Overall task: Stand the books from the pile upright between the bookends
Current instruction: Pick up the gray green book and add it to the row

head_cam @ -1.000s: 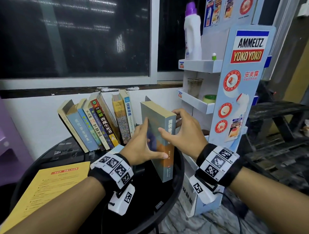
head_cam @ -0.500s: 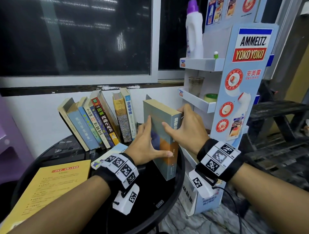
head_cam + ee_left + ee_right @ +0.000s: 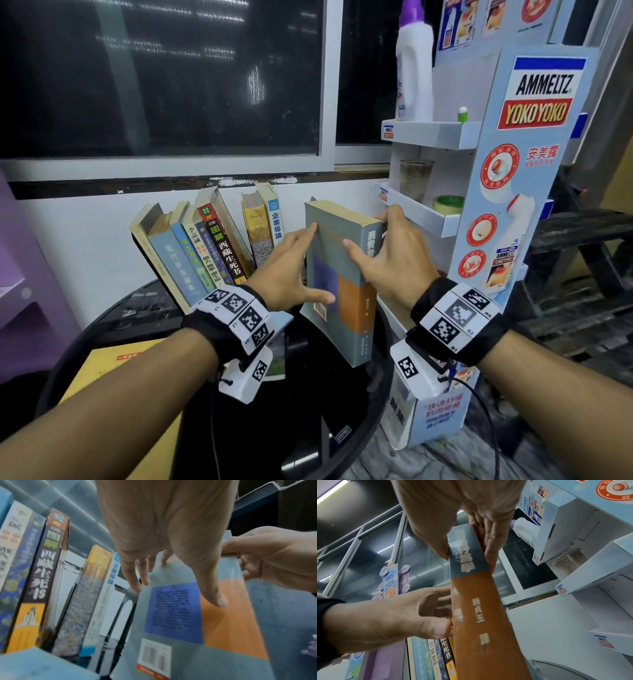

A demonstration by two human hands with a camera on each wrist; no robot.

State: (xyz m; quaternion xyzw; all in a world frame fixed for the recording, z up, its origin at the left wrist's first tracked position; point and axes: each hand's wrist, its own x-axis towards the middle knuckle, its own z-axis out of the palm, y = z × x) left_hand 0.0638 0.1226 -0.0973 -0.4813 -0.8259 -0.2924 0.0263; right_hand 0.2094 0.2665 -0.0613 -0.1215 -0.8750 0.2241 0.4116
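Observation:
A thick grey book (image 3: 346, 308) with blue and orange panels stands nearly upright over the black round table (image 3: 342, 428). My left hand (image 3: 291, 270) presses flat against its back cover, fingers straight, thumb (image 3: 214, 599) on the cover. My right hand (image 3: 387, 253) grips the top of the spine (image 3: 479, 615), thumb on one side, fingers on the other. Just behind the book a grey metal bookend (image 3: 126, 601) pokes up. Left of it stands a row of books (image 3: 205, 250), most leaning left. A yellow book (image 3: 102, 370) and a light blue one (image 3: 279, 342) lie flat.
A cardboard display stand (image 3: 534, 171) with shelves rises close on the right, with a white bottle (image 3: 414, 68) on top. The white wall and a dark window are right behind the books. A purple piece of furniture (image 3: 20, 274) is at the far left.
Both hands have carried the grey book a little farther back toward the wall and the bookend. My left fingers now reach higher on the cover.

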